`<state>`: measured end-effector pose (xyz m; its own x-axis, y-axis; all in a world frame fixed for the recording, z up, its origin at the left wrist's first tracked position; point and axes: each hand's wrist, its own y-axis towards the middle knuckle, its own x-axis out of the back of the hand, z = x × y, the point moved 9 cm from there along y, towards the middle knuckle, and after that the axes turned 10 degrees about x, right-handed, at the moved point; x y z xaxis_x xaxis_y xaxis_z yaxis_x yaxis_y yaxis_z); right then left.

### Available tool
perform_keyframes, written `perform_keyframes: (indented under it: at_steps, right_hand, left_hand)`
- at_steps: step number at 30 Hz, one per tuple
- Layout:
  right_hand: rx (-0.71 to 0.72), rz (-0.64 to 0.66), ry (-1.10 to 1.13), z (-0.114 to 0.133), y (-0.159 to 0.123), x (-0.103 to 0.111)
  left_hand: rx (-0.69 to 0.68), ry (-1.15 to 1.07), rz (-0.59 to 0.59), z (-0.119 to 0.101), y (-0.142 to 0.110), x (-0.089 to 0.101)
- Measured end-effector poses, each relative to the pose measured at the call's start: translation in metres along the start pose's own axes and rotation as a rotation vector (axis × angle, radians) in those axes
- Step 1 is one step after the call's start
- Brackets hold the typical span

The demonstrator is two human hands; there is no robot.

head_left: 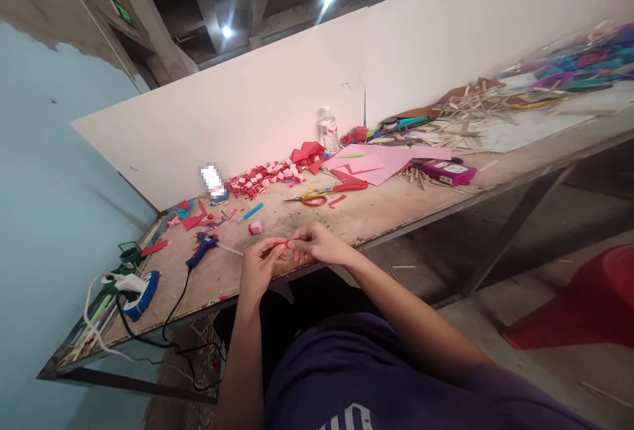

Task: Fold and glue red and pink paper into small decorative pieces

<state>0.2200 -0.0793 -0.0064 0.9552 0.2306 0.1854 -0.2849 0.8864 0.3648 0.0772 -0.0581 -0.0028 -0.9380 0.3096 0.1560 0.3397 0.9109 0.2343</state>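
Between my fingertips, just above the table's front edge, is a small red piece (pixel 281 244) that looks like folded paper or foam; its exact shape is partly hidden. My left hand (pixel 262 259) pinches it from one side, and my right hand (pixel 312 244) pinches it from the other. Just beyond my left hand lies a small pink and red cube (pixel 255 227). Past my hands are scissors (pixel 314 201) with red and yellow handles, and a blue pen (pixel 250 213). A blue glue gun (pixel 203 250) lies left of my left hand, its white stick pointing toward it.
A pile of pink and red cubes (pixel 262 178) lies along the white partition. Behind stand a bottle (pixel 327 131), pink sheets (pixel 381 160) and a magenta box (pixel 448 171). A blue power strip (pixel 142 296) with cords occupies the left end. A red stool (pixel 584 304) stands right.
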Motion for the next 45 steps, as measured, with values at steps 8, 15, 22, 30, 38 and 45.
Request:
perform_keyframes:
  at_steps: [8, 15, 22, 30, 38, 45]
  right_hand:
    - [0.01, 0.034, -0.002, -0.0001, -0.0007, -0.0029]
    - [0.006, 0.026, -0.018, 0.0011, -0.0007, -0.0029]
    - [-0.001, 0.038, -0.021, 0.0016, -0.0014, -0.0047]
    - [0.015, 0.036, -0.049, 0.004, -0.0015, -0.0046]
    - [0.027, 0.049, -0.036, 0.0076, -0.0016, -0.0063]
    - [0.029, 0.042, -0.055, 0.0067, -0.0013, -0.0063]
  left_hand:
    - [0.022, 0.001, 0.001, 0.0011, -0.0001, -0.0016]
    - [0.055, -0.049, -0.029, 0.007, 0.0017, -0.0002]
    - [0.03, -0.056, -0.026, -0.0006, 0.0002, -0.0007]
    - [0.043, -0.012, 0.014, 0.0022, 0.0012, -0.0039]
    - [0.017, -0.009, 0.02, 0.0016, 0.0012, -0.0033]
    - [-0.005, -0.007, 0.012, -0.0014, 0.0002, -0.0032]
